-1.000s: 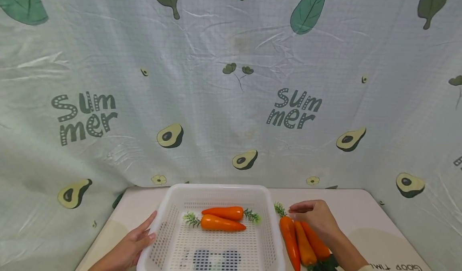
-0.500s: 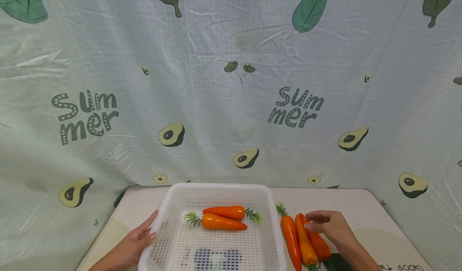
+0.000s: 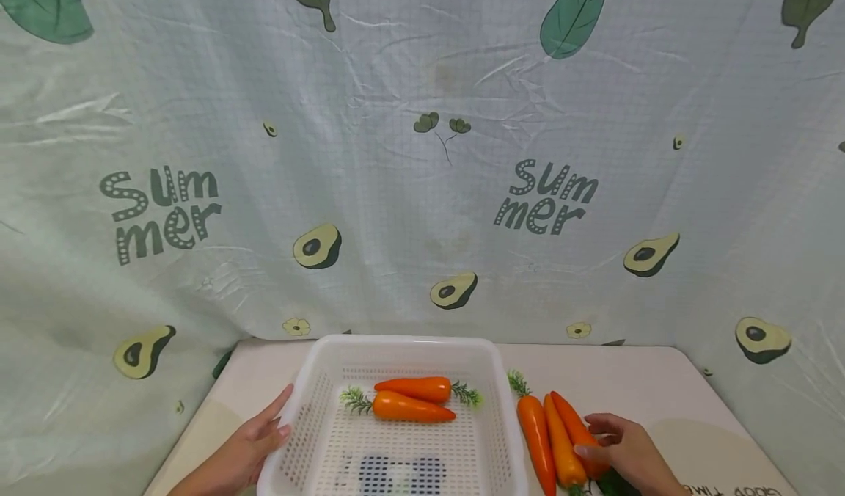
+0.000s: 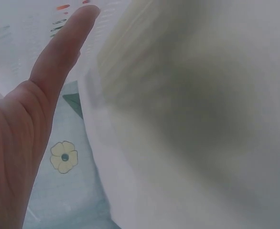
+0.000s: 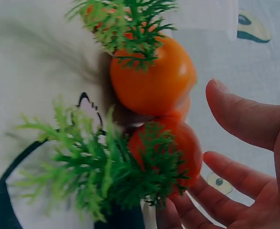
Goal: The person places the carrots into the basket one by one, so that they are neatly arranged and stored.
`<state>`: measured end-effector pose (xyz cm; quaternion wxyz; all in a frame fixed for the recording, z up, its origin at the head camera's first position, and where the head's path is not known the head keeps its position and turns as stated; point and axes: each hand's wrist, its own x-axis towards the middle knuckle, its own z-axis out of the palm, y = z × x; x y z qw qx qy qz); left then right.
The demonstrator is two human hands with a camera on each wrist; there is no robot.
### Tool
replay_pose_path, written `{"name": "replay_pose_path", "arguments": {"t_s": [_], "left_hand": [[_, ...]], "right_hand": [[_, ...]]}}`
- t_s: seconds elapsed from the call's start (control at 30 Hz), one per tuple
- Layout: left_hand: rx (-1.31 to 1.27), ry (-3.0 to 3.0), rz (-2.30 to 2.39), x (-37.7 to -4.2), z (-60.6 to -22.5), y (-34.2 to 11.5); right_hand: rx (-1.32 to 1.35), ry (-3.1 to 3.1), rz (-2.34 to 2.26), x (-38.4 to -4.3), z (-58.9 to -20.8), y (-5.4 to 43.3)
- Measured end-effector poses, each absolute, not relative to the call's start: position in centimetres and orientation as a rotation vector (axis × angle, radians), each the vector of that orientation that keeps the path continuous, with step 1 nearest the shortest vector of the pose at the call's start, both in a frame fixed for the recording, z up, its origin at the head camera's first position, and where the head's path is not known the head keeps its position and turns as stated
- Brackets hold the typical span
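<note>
The rightmost carrot (image 3: 573, 428) lies on the tabletop (image 3: 620, 378) outside the white basket (image 3: 403, 340), just beside the middle carrot (image 3: 562, 446), thick end nearer the person. Its glossy skin suggests moulded plastic: probably light, stiff, slightly slippery and hard to bruise. The broad shoulder seems the surest hold, since the leafy top (image 5: 90, 164) would likely bend. The right hand (image 3: 626, 448) is parted around that end, not gripping, thumb clear; finger contact underneath is hard to judge. The left hand (image 3: 251, 441) rests extended against the basket's left wall. The head view cuts off the basket's near edge; the left wrist view is largely a pale blur
</note>
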<state>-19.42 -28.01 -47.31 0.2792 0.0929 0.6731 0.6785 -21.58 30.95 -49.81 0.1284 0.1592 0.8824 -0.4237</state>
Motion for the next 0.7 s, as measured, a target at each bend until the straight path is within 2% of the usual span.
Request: {"name": "replay_pose_path", "arguments": {"t_s": [0.7], "left_hand": [[0.165,1.872,1.784,-19.19,-46.63,-27.55]], "right_hand": [[0.561,2.602,-1.13,-21.54,-50.24,31.54]]}}
